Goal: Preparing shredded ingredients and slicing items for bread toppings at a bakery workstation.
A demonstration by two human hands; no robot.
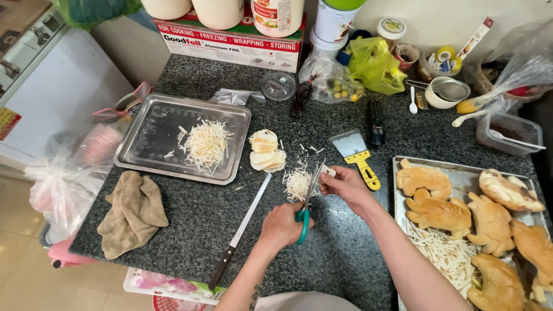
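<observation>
Teal-handled scissors sit gripped in left hand, blades up over the granite counter; right hand pinches a thin pale slice at the blades. Progress approx halfway: shreds heaped in the steel tray w/ a smaller shred pile under the scissors, but stacked round slices nearby remain uncut. Slice looks whitish, flat, small. Long knife lies unused beside left wrist; yellow-handled scraper just beyond right hand.

Bright, even light; sharp focus
</observation>
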